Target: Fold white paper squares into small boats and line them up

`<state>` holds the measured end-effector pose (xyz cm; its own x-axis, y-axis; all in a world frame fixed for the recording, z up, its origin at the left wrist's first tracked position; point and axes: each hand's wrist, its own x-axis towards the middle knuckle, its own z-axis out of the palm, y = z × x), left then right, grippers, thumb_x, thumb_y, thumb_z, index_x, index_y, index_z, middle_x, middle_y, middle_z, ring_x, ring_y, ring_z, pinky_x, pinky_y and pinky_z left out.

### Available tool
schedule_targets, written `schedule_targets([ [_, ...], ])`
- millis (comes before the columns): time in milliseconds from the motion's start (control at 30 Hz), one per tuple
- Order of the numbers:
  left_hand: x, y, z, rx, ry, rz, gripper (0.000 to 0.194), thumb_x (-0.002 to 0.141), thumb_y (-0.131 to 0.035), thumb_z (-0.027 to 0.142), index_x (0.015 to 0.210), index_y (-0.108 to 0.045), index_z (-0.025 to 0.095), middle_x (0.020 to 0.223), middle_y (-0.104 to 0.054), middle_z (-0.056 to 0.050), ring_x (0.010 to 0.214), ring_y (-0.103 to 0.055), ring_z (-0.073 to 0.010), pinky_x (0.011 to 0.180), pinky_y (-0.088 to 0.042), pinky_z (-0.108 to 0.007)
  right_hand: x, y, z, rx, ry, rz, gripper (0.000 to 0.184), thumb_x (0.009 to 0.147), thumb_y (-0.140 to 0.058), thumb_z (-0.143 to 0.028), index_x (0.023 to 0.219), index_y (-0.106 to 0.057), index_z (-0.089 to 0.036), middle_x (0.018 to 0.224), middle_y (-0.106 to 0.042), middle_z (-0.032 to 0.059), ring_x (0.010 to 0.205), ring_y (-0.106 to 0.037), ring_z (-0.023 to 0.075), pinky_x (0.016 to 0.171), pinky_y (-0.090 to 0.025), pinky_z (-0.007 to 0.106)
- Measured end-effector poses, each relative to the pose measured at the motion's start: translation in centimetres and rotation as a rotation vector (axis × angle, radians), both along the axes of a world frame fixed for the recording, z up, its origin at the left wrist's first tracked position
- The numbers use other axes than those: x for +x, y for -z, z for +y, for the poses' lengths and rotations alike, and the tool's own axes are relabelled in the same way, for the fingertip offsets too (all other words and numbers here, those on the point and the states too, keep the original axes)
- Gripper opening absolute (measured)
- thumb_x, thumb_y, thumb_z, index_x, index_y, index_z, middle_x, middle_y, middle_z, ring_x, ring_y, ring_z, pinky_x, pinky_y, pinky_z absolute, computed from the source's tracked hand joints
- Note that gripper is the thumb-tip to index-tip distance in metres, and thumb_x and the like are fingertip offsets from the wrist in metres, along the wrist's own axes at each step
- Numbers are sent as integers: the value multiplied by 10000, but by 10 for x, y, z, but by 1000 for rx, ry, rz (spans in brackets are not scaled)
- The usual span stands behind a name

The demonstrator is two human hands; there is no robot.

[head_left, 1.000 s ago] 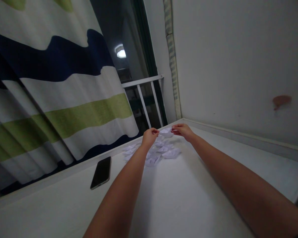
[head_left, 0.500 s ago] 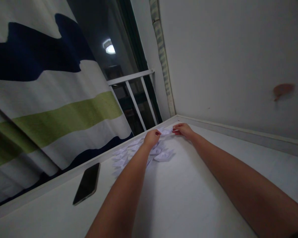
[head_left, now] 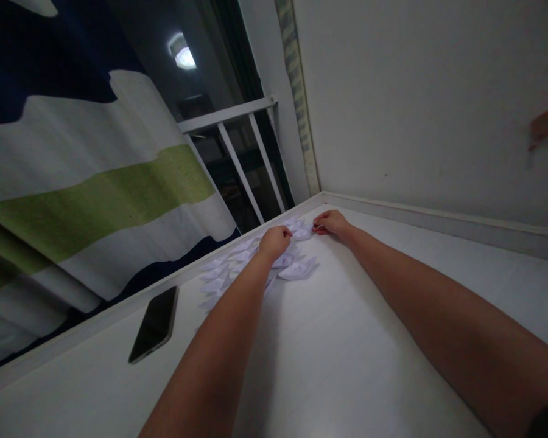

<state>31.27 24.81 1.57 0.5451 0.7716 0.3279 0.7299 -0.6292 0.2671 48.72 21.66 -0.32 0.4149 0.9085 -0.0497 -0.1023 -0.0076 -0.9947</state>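
Note:
Several folded white paper boats [head_left: 298, 269] stand close together in rows on a white surface [head_left: 329, 340]. My left hand [head_left: 274, 242] reaches over them, its fingers closed at the left end of a paper boat [head_left: 304, 231] in the far part of the group. At that boat's right end, the fingertips of my right hand [head_left: 332, 224] are pinched together. The boat looks level and rests on or just over the surface. My left forearm and hand hide part of the group.
A dark phone [head_left: 154, 325] lies left of the boats. A striped curtain [head_left: 95, 188] hangs along the left beside a window with a white railing [head_left: 228, 114]. A raised ledge borders the surface, and a pale wall [head_left: 415, 109] stands at the right.
The view has tilted down and shifted slightly, so everything sits higher in it. My left hand has drawn back a little to the left; both hands stay by the same paper boat.

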Motion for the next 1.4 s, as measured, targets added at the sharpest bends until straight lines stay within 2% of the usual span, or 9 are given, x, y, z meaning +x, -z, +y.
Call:
schedule_targets([
  [333, -2, -1, -3, 29, -31, -7, 232, 708, -460, 132, 797, -670, 174, 830, -666, -67, 797, -583, -170, 727, -410, -259, -1, -1, -2, -6, -27, -35, 171, 666, -569, 19, 540, -532, -90, 425, -553, 25, 395, -542, 94, 410, -467, 174],
  [633, -7, -4, -7, 45, -9, -53, 229, 737, -450, 138, 795, -667, 183, 801, -661, -53, 774, -582, -160, 745, -409, -253, 0, 3, 0, 3, -32, -29, 157, 694, -557, -6, 571, -526, -97, 434, -555, 25, 399, -539, 92, 433, -467, 183],
  [833, -20, -14, -18, 30, -28, -87, 206, 752, -459, 178, 802, -658, 185, 841, -662, -49, 766, -575, -156, 733, -407, -251, -1, 2, -6, 9, 75, -135, 124, 735, -525, -70, 626, -505, -124, 480, -559, 7, 386, -522, 92, 392, -415, 191],
  [967, -35, -23, -26, 31, -57, -100, 176, 750, -480, 235, 763, -646, 180, 804, -657, -52, 745, -571, -160, 705, -407, -253, -6, -7, -19, 0, 100, -211, 118, 738, -527, -97, 626, -504, -128, 508, -566, 7, 388, -505, 82, 387, -375, 184],
  [1167, -60, -38, -40, 63, -75, -178, 160, 696, -497, 144, 812, -593, 195, 819, -636, -28, 723, -559, -139, 651, -398, -231, -23, -33, -42, 25, 78, -289, 109, 754, -512, -114, 645, -510, -124, 531, -569, 3, 407, -504, 64, 414, -372, 169],
  [1300, -81, -44, -57, 83, -109, -185, 134, 682, -500, 131, 777, -568, 195, 781, -620, -21, 699, -547, -133, 633, -388, -229, -47, -45, -52, 72, 45, -310, 97, 760, -511, -126, 663, -521, -117, 557, -590, 11, 411, -505, 55, 422, -371, 163],
  [1400, -102, -42, -72, 97, -129, -194, 116, 674, -501, 129, 755, -549, 197, 744, -602, -12, 684, -537, -130, 621, -378, -228, -72, -48, -60, 104, -14, -289, 72, 751, -534, -146, 686, -533, -116, 554, -593, 7, 410, -508, 52, 415, -366, 153],
])
